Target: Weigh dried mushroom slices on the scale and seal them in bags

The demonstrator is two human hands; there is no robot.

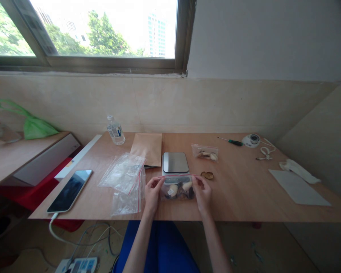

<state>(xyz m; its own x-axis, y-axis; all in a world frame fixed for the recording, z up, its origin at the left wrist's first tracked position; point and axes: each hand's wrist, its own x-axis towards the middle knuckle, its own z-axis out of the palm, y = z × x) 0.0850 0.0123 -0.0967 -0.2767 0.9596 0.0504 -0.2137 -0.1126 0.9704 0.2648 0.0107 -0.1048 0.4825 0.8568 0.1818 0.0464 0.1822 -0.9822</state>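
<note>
The left hand (153,189) and right hand (203,191) each pinch a top corner of the filled bag (177,190), thumb and fingers closed on its red-edged top, just on the near side of the scale (175,162), with pale and dark pieces showing through the plastic. Beyond the right hand lie a brown piece (207,175) and, farther back, a smaller bag (204,152) of similar pieces. Overlapping clear bags (121,176) lie beside the left hand, between the phone (71,191) and the filled bag, partly over the envelope (150,146).
</note>
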